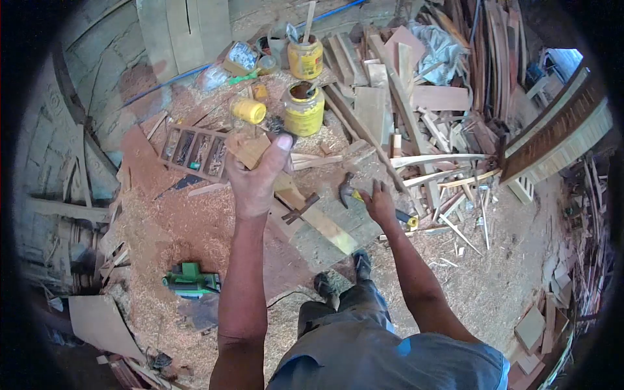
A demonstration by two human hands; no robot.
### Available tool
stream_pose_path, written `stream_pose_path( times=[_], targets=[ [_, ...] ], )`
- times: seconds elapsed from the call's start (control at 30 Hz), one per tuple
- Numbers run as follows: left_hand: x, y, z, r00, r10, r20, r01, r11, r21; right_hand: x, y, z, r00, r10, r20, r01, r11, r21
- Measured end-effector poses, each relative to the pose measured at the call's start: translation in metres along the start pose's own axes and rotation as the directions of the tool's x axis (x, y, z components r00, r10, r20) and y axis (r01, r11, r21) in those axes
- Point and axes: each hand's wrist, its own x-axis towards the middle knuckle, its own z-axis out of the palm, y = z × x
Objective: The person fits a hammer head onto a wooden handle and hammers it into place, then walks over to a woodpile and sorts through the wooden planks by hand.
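Observation:
My left hand (257,179) is raised in front of me, its thumb up and fingers wrapped round a wooden board (250,151), with part of the board hidden behind the hand. My right hand (379,203) reaches down over the yellow-and-black handle of a claw hammer (346,190); its fingers are spread, and the handle passes beneath them. Between the hands, a small dark wooden piece (301,208) lies across a long pale board (328,227) on the work surface.
A divided wooden box (193,153) of nails lies at the left. Yellow tubs (303,110) stand at the back. A green power tool (191,281) rests on the ground at the lower left. Wood scraps (445,162) pile up at the right, near a slatted curved piece (556,133).

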Motion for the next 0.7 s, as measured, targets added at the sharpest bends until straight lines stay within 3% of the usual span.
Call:
stream_pose_path(
  times=[0.03, 0.13, 0.23, 0.33, 0.37, 0.5, 0.53, 0.57, 0.6, 0.7],
  targets=[
    [0.001, 0.001, 0.002, 1.000, 0.012, -0.018, -0.011, 0.999, 0.035, -0.017, 0.020, 0.026, 0.999, 0.001, -0.053, -0.014, 0.971, -0.239],
    [0.001, -0.001, 0.007, 0.998, 0.036, -0.048, -0.038, 0.999, -0.024, -0.045, 0.034, 0.032, 0.993, -0.119, 0.007, 0.115, 0.938, -0.327],
    [0.000, 0.000, 0.013, 0.998, 0.039, -0.052, -0.039, 0.999, 0.002, -0.038, 0.031, 0.018, 0.970, 0.052, 0.239, -0.006, 0.982, -0.187],
    [-0.003, 0.000, 0.016, 0.997, 0.009, -0.081, -0.007, 1.000, 0.023, -0.040, -0.001, -0.033, 0.899, 0.246, 0.362, -0.242, 0.969, -0.058],
    [-0.003, 0.003, 0.018, 0.995, -0.002, -0.098, 0.006, 0.999, 0.046, -0.049, 0.001, -0.040, 0.949, 0.183, 0.258, -0.196, 0.980, 0.022],
    [-0.005, 0.007, 0.017, 0.996, -0.021, -0.087, 0.031, 0.994, 0.108, -0.053, -0.062, -0.153, 0.976, 0.175, 0.126, -0.210, 0.905, 0.369],
    [-0.006, 0.006, 0.014, 0.997, -0.021, -0.069, 0.029, 0.992, 0.121, -0.043, -0.081, -0.195, 0.989, 0.103, 0.109, -0.133, 0.934, 0.330],
    [-0.007, 0.007, 0.013, 0.997, -0.047, -0.062, 0.054, 0.991, 0.124, -0.032, -0.103, -0.233, 0.999, -0.031, -0.043, 0.043, 0.945, 0.325],
    [-0.008, 0.009, 0.014, 0.996, -0.073, -0.050, 0.079, 0.988, 0.130, -0.019, -0.131, -0.284, 0.995, -0.091, -0.032, 0.096, 0.963, 0.252],
    [-0.011, 0.013, 0.025, 0.994, -0.004, -0.108, 0.015, 0.994, 0.105, 0.013, -0.200, -0.401, 0.881, -0.315, -0.353, 0.385, 0.911, 0.148]
  ],
)
